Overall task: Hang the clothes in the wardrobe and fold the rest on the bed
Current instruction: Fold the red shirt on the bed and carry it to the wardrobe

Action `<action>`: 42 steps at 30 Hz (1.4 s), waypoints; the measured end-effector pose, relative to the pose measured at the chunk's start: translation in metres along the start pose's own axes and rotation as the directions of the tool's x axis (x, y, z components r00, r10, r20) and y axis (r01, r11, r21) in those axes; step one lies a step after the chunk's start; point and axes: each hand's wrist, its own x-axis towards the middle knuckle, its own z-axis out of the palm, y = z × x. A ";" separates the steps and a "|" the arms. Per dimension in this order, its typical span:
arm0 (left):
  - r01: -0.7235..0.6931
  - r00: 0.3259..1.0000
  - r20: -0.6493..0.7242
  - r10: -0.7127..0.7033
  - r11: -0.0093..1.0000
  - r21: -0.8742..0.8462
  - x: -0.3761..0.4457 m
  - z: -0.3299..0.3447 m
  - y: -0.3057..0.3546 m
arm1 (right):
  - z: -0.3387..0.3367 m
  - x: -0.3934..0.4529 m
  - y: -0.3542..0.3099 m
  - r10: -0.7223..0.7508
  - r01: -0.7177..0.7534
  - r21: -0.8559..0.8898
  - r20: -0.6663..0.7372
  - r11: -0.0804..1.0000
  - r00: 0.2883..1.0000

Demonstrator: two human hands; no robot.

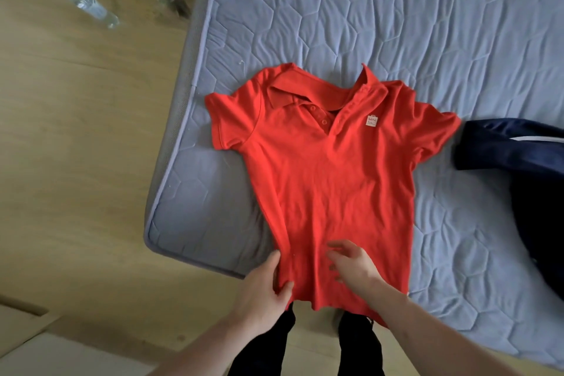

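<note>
Folding step — the red polo shirt point(323, 180) lies face up and spread across the centre of the frame, on the mattress point(396, 9), hem hanging over the near edge. My left hand point(262, 290) pinches the hem's left corner, thumb on top. My right hand point(351, 265) hovers over the lower front, fingers loosely spread, holding nothing. Next, I reckon: smooth the cloth, then fold a side in. Dark navy garment point(512, 149) waits at the right edge.

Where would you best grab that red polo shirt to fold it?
Judging by its pose, grip the red polo shirt at its side edges, coming from the near hem. It lies flat, front up, collar away; the left hand already pinches the hem corner.
</note>
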 end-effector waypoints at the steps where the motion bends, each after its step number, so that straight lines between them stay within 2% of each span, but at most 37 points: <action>1: -0.013 1.000 0.025 0.013 1.000 -0.025 0.001 0.000 0.003 | 0.001 0.000 -0.001 0.021 -0.022 0.058 0.022 0.998 1.000; 3: -0.014 0.997 0.075 0.015 1.000 -0.024 0.007 -0.003 0.003 | 0.006 0.001 -0.002 -0.002 -0.004 0.085 0.065 0.996 0.998; 5: 0.004 0.982 0.189 -0.018 0.997 0.073 0.015 -0.014 -0.004 | 0.014 0.001 -0.002 -0.055 0.051 0.053 0.080 0.997 0.995; 8: -0.039 0.884 0.446 -0.140 0.929 0.368 0.035 -0.045 -0.025 | 0.032 0.003 -0.006 -0.094 0.092 0.026 0.082 0.995 0.992; 9: -0.040 0.847 0.489 -0.209 0.893 0.449 0.046 -0.059 -0.033 | 0.037 0.005 -0.009 -0.106 0.105 0.020 0.076 0.994 0.991; 10: -0.005 0.835 0.479 -0.269 0.869 0.495 0.061 -0.074 -0.041 | 0.041 0.007 -0.014 -0.121 0.120 0.014 0.065 0.993 0.991; 11: 0.076 0.857 0.408 -0.314 0.860 0.504 0.079 -0.091 -0.046 | 0.044 0.009 -0.019 -0.138 0.138 0.008 0.047 0.990 0.989; 13: 0.306 0.927 0.101 -0.361 0.884 0.355 0.123 -0.127 -0.047 | 0.046 0.018 -0.031 -0.176 0.176 -0.004 -0.012 0.984 0.984; 14: 0.395 0.918 -0.068 -0.390 0.898 0.193 0.147 -0.144 -0.045 | 0.044 0.023 -0.039 -0.191 0.191 -0.005 -0.048 0.982 0.980; 15: 0.441 0.882 -0.191 -0.430 0.897 0.015 0.171 -0.159 -0.039 | 0.041 0.029 -0.047 -0.205 0.206 0.001 -0.088 0.979 0.975; 16: 0.452 0.843 -0.254 -0.474 0.881 -0.143 0.192 -0.172 -0.032 | 0.037 0.035 -0.055 -0.220 0.223 0.009 -0.132 0.975 0.967; 19: 0.427 0.795 -0.216 -0.566 0.776 -0.463 0.239 -0.189 -0.005 | 0.018 0.056 -0.075 -0.259 0.272 0.020 -0.248 0.962 0.934; 23: 0.378 0.753 -0.149 -0.641 0.606 -0.700 0.271 -0.188 0.013 | -0.018 0.077 -0.091 -0.281 0.308 0.032 -0.335 0.951 0.900; 25: 0.355 0.751 -0.109 -0.651 0.538 -0.765 0.277 -0.190 0.017 | -0.038 0.081 -0.095 -0.278 0.309 0.028 -0.363 0.951 0.889; 27: 0.363 0.780 -0.067 -0.622 0.537 -0.762 0.277 -0.193 0.022 | -0.056 0.081 -0.095 -0.264 0.302 0.040 -0.384 0.953 0.885; 29: 0.346 0.806 -0.086 -0.585 0.584 -0.734 0.273 -0.193 0.032 | -0.072 0.079 -0.093 -0.237 0.294 0.086 -0.403 0.952 0.884; 32: 0.109 0.873 -0.303 -0.383 0.758 -0.644 0.260 -0.182 0.064 | -0.094 0.074 -0.085 -0.227 0.302 0.121 -0.420 0.946 0.879; 34: -0.031 0.902 -0.371 -0.222 0.823 -0.567 0.245 -0.166 0.098 | -0.106 0.070 -0.078 -0.226 0.313 0.148 -0.425 0.938 0.876; 39: -0.178 0.930 -0.366 0.042 0.921 -0.346 0.221 -0.109 0.182 | -0.135 0.054 -0.059 -0.196 0.314 0.210 -0.442 0.926 0.875; 42: -0.259 0.932 -0.321 0.165 0.926 -0.275 0.215 -0.068 0.231 | -0.153 0.044 -0.046 -0.163 0.297 0.260 -0.436 0.919 0.885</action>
